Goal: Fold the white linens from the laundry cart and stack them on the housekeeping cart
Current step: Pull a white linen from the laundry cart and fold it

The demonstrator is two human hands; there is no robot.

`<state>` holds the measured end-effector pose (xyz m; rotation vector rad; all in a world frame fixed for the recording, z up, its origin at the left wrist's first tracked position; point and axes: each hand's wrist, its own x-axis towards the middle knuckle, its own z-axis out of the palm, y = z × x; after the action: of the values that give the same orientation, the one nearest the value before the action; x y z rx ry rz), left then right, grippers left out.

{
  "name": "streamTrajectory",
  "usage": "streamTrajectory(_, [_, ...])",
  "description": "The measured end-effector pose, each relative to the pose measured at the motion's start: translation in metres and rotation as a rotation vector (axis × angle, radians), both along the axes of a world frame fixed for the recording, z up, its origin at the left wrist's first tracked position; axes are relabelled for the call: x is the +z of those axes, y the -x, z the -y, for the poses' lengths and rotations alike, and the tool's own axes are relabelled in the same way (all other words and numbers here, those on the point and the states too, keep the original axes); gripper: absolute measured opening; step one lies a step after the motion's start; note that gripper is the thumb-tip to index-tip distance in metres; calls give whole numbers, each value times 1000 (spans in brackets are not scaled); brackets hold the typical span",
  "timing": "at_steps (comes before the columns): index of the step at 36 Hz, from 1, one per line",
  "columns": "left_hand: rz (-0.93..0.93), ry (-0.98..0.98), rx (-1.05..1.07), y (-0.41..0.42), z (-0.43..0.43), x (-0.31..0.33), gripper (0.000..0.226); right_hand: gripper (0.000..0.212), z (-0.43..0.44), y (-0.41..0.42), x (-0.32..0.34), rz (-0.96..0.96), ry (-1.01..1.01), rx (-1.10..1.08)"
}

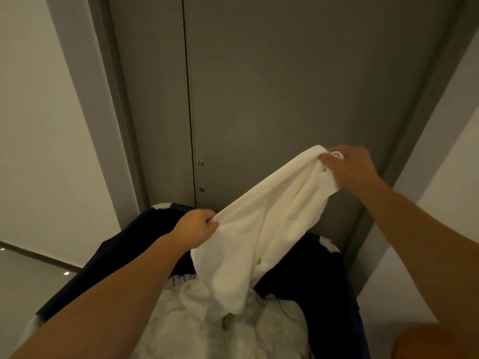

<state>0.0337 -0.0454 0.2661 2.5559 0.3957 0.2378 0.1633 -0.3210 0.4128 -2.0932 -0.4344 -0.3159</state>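
A white towel (261, 229) hangs stretched between both my hands above the laundry cart. My left hand (195, 228) pinches its lower left edge. My right hand (350, 164) grips its upper right corner, held higher and farther out. The towel's loose middle droops down toward a heap of white linens (207, 330) lying inside the dark blue laundry cart (321, 275). The housekeeping cart is not in view.
Grey double doors (272, 86) with a vertical seam stand directly behind the cart. White walls (39, 125) flank them on both sides. A glossy floor shows at the lower left. An orange-brown rounded object (430, 343) sits at the bottom right corner.
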Motion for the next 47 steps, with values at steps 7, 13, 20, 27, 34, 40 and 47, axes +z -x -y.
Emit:
streamTrajectory(7, [-86, -80, -103, -2, 14, -5, 19, 29, 45, 6, 37, 118, -175, -218])
streamTrajectory(13, [72, 94, -55, -12, 27, 1, 11, 29, 83, 2, 58, 142, -183, -285])
streamTrajectory(20, [281, 59, 17, -37, 48, 72, 18, 35, 98, -7, 34, -39, 327, -231])
streamTrajectory(27, [275, 64, -106, -45, 82, 110, 23, 22, 77, -9, -26, -190, 508, -35])
streamTrajectory(34, [208, 82, -274, -46, 114, 106, 16, 55, 39, 10, -61, -143, 599, 354])
streamTrajectory(40, [203, 95, -310, -46, 119, 99, 13, 28, 28, 15, -70, -133, 380, 518])
streamTrajectory(47, [257, 175, -280, -45, 120, 92, 10, 23, 19, 11, -76, -73, 283, 400])
